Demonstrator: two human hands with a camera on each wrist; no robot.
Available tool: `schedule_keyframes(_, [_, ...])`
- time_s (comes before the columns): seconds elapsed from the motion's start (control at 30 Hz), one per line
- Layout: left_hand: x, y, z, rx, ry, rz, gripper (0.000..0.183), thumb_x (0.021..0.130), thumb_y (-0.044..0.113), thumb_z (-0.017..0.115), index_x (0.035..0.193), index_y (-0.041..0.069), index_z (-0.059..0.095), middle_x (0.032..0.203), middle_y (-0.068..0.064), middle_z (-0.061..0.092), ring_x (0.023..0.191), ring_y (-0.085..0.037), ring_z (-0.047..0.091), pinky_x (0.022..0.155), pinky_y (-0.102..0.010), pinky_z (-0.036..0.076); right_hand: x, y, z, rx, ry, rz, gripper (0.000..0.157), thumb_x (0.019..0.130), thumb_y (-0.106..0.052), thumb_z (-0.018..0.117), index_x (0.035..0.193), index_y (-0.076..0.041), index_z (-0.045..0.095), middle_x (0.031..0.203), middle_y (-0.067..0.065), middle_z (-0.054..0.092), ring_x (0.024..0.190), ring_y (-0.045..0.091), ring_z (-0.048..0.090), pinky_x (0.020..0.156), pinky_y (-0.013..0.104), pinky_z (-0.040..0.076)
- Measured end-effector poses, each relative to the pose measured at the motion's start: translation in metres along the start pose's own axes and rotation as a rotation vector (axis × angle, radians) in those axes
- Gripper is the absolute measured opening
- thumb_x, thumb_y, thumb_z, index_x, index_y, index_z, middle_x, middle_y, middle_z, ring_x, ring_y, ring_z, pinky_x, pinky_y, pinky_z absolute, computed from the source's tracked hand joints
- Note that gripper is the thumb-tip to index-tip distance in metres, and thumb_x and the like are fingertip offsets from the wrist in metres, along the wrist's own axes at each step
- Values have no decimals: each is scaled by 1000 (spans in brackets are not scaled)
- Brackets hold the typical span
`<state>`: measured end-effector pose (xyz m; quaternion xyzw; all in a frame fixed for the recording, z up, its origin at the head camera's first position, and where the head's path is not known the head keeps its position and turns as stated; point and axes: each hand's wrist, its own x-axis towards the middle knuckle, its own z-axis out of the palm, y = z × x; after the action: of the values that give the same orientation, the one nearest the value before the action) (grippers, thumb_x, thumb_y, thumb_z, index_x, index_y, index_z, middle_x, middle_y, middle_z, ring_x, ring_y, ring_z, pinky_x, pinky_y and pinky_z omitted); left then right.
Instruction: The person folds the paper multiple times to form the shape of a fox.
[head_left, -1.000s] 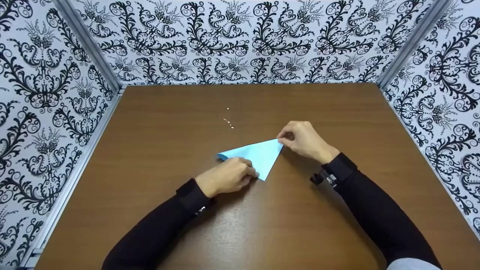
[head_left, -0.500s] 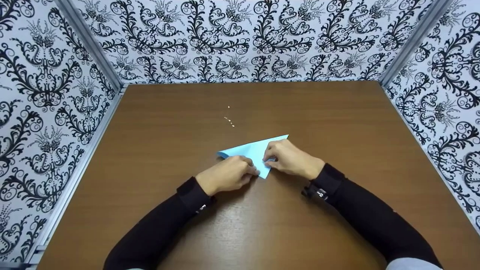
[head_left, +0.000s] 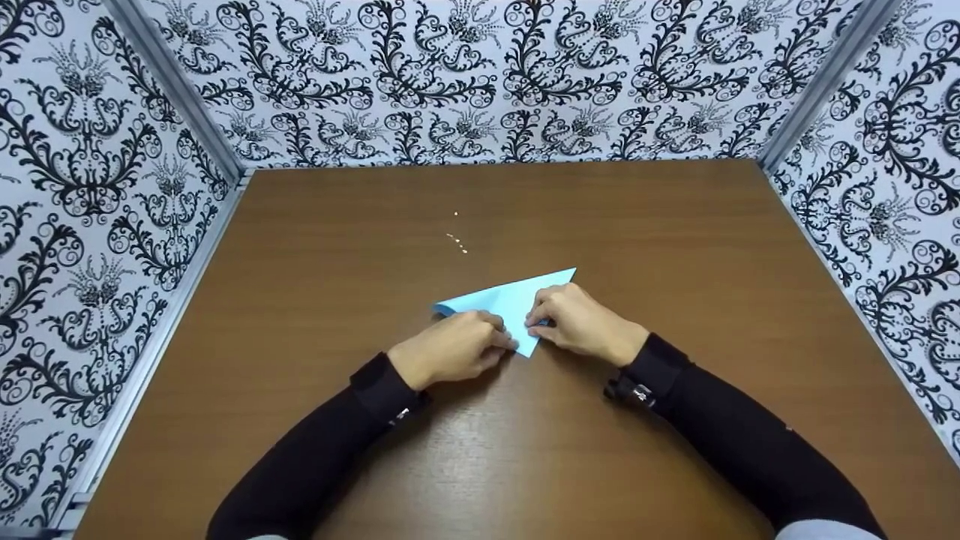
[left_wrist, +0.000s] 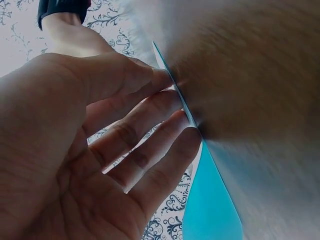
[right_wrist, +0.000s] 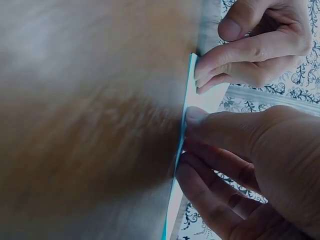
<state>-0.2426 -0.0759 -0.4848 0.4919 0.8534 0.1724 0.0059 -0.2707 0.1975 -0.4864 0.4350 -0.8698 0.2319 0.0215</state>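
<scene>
A light blue sheet of paper (head_left: 510,301), folded into a triangle, lies on the table (head_left: 330,262). Its left end is slightly raised in a loose curl. My left hand (head_left: 454,349) rests at the near left edge, and in the left wrist view its extended fingertips press the paper (left_wrist: 212,200). On the right side, my right hand (head_left: 586,322) sets its thumb and fingertips on the paper near the lower corner. The right wrist view shows these right fingertips (right_wrist: 196,116) pressed against the sheet. Each hand covers part of the paper.
Several small white specks (head_left: 457,241) lie on the table beyond the paper. Patterned black-and-white walls (head_left: 465,90) stand at the back and sides, with grey metal rails (head_left: 174,82) at the corners.
My right hand has let go of the paper's upper right corner and come left and nearer, pressing beside the lower corner. My left hand has stayed in place. Little differs over the last half second.
</scene>
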Motion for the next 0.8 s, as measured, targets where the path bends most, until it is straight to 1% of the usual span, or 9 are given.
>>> schedule_keyframes(0.1, [0, 0, -3, 8, 3, 5, 22, 113, 5, 74, 126, 7, 91, 111, -12, 85, 101, -24, 84, 93, -42, 72, 0, 2, 1, -15, 3, 0, 7, 102, -3, 91, 109, -3, 93, 103, 12, 86, 100, 30, 84, 92, 48, 72])
schedule_keyframes(0.2, [1, -2, -6, 2, 14, -8, 20, 114, 7, 74, 123, 7, 92, 109, -10, 85, 99, -22, 82, 91, -39, 71, -2, 4, 3, -25, 4, 2, 8, 102, -4, 91, 110, -3, 94, 102, 11, 85, 98, 28, 82, 90, 46, 71])
schedule_keyframes(0.27, [2, -5, -8, 7, 40, -12, 17, 114, 7, 75, 118, 8, 92, 105, -9, 85, 94, -21, 81, 86, -38, 70, -2, 4, 3, -26, 2, 5, 9, 103, -5, 91, 111, -4, 94, 101, 10, 85, 96, 27, 82, 86, 44, 71])
schedule_keyframes(0.37, [5, -10, -14, 43, 103, -20, 14, 113, 8, 77, 113, 7, 91, 103, -8, 84, 91, -21, 79, 81, -38, 69, -3, 5, 3, -32, 1, 7, 9, 102, -5, 92, 111, -4, 94, 100, 9, 84, 93, 25, 80, 82, 40, 69])
schedule_keyframes(0.47, [10, -14, -21, 91, 157, -43, 13, 113, 9, 78, 114, 7, 91, 108, -11, 85, 98, -25, 83, 84, -40, 72, -3, 4, 2, -32, 0, 11, 8, 102, -6, 93, 110, -5, 94, 99, 9, 84, 92, 25, 80, 81, 38, 69])
schedule_keyframes(0.53, [14, -17, -26, 119, 171, -71, 13, 113, 10, 79, 116, 6, 91, 113, -12, 86, 104, -27, 84, 88, -41, 73, -3, 4, 2, -32, -3, 13, 8, 102, -6, 93, 109, -5, 94, 99, 9, 85, 93, 25, 81, 82, 39, 69])
schedule_keyframes(0.63, [24, -20, -31, 148, 154, -109, 13, 113, 10, 79, 116, 6, 91, 114, -12, 87, 108, -28, 84, 90, -43, 73, -2, 4, 2, -30, -7, 14, 7, 102, -6, 93, 109, -5, 94, 100, 9, 85, 94, 26, 81, 83, 41, 69])
schedule_keyframes(0.7, [31, -22, -32, 166, 123, -119, 13, 113, 9, 79, 113, 6, 91, 110, -11, 87, 105, -29, 85, 88, -43, 73, -2, 4, 2, -30, -6, 12, 7, 101, -5, 93, 108, -5, 94, 100, 9, 85, 94, 26, 81, 84, 42, 69])
schedule_keyframes(0.8, [41, -26, -30, 193, 71, -121, 14, 112, 7, 78, 104, 6, 90, 104, -11, 85, 98, -28, 84, 83, -44, 72, -1, 4, 2, -28, 2, 9, 7, 101, -5, 92, 108, -5, 94, 100, 9, 86, 95, 27, 82, 84, 44, 69])
